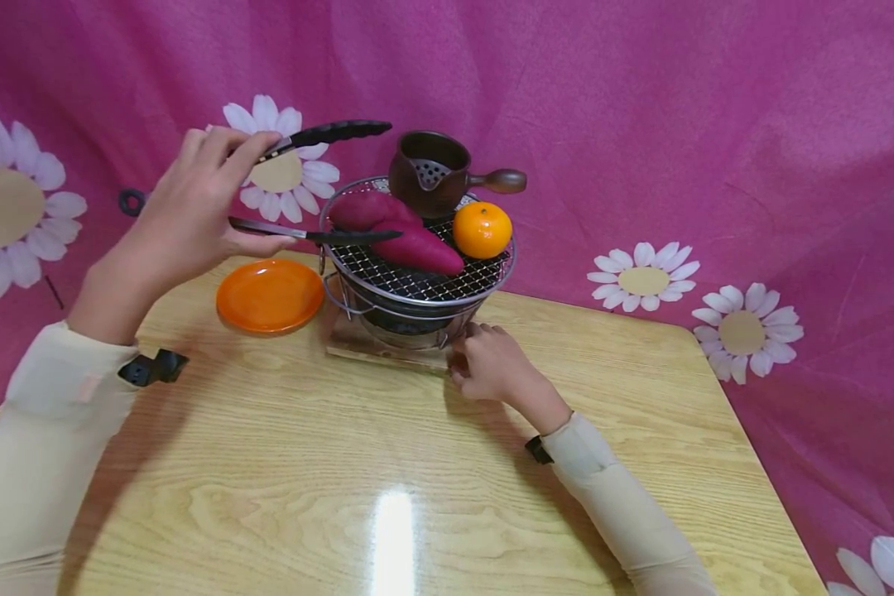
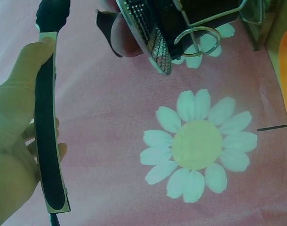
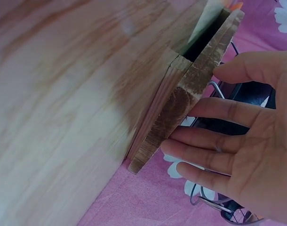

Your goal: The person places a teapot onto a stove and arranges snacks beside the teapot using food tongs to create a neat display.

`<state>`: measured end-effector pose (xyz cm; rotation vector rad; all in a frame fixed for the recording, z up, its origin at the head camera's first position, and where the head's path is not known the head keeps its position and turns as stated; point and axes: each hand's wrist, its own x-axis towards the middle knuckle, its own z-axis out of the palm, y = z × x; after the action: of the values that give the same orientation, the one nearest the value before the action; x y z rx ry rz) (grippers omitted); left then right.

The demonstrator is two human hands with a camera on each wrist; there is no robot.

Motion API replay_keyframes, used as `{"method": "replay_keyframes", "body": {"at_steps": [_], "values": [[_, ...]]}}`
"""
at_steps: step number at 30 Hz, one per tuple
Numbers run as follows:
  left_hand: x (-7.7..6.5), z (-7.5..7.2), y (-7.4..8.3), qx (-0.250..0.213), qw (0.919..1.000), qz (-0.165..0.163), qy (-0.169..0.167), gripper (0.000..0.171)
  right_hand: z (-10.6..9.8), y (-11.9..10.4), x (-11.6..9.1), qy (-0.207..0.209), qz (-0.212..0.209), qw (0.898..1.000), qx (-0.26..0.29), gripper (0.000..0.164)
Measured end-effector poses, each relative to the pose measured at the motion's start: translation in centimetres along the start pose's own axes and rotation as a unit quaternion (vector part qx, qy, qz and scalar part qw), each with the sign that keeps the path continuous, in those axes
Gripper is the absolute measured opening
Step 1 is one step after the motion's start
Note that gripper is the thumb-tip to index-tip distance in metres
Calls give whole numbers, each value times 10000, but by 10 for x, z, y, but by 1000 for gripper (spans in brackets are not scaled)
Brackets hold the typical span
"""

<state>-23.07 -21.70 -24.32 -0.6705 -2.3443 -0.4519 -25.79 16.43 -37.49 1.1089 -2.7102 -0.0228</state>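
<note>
My left hand [image 1: 194,194] holds a pair of tongs [image 1: 343,131] with black tips. The thumb lies along the lower arm and the fingers are at the upper one; the two arms stand wide apart. The lower tip passes in front of two purple sweet potatoes [image 1: 417,248], which lie on the wire mesh of a round tabletop grill [image 1: 417,310]. In the left wrist view, the thumb rests on one tong arm [image 2: 50,127]. Beside the grill's wooden base [image 3: 181,92], my right hand [image 3: 247,136] has its fingers loosely extended, fingertips at the board's edge.
On the mesh also stand a dark brown side-handled teapot [image 1: 428,178] and an orange fruit [image 1: 483,232]. An orange plate [image 1: 268,298] lies left of the grill on the wooden table [image 1: 305,472]. A pink cloth [image 1: 641,124] with daisies hangs behind.
</note>
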Motion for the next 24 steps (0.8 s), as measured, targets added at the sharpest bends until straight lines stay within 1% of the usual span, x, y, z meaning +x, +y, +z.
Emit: {"method": "replay_keyframes", "body": {"at_steps": [4, 7, 10, 15, 18, 24], "values": [[0, 3, -1, 51, 9991, 285, 318, 102, -1, -1, 0, -36, 17, 10000, -23, 26], [1, 5, 0, 211, 9974, 486, 495, 102, -1, -2, 1, -93, 39, 9999, -36, 26], [1, 7, 1, 381, 9954, 659, 577, 104, -2, -2, 1, -146, 67, 9999, -35, 25], [2, 12, -1, 503, 9888, 1218, 705, 102, -1, -2, 2, -212, 104, 9997, -40, 22], [3, 16, -3, 474, 9840, 1526, 782, 97, 0, -1, 2, -238, 123, 9996, -85, 22], [3, 24, -4, 252, 9776, 1875, 919, 89, 0, -2, 2, -228, 99, 9996, -108, 23]]}}
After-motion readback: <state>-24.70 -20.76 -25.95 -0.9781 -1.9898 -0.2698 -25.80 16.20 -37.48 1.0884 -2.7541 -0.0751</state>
